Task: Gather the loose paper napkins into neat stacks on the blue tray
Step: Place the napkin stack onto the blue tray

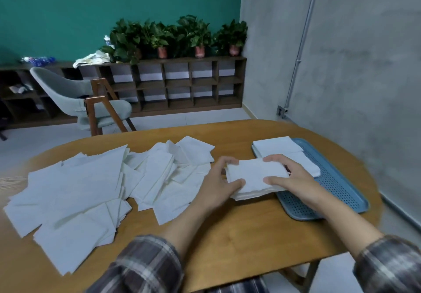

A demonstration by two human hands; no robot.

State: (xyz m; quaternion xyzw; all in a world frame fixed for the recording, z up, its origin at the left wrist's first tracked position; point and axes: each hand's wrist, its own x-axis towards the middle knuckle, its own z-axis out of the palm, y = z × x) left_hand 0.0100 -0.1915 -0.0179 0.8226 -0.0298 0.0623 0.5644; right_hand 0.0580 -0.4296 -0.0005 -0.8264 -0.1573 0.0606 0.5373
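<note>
light: soft, even, dim | shadows: faint | blur: sleeves, frame edges | distortion: wide-angle bending

Potted plants (193, 32) top a cubby shelf (150, 85) behind 1 grey chair (63, 92).

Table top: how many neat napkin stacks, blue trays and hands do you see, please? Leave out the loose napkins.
Neat napkin stacks: 3 (far stack and near stack on the tray, held stack)
Blue tray: 1
Hands: 2 (left hand, right hand, both gripping the held stack)
Total: 6
</note>
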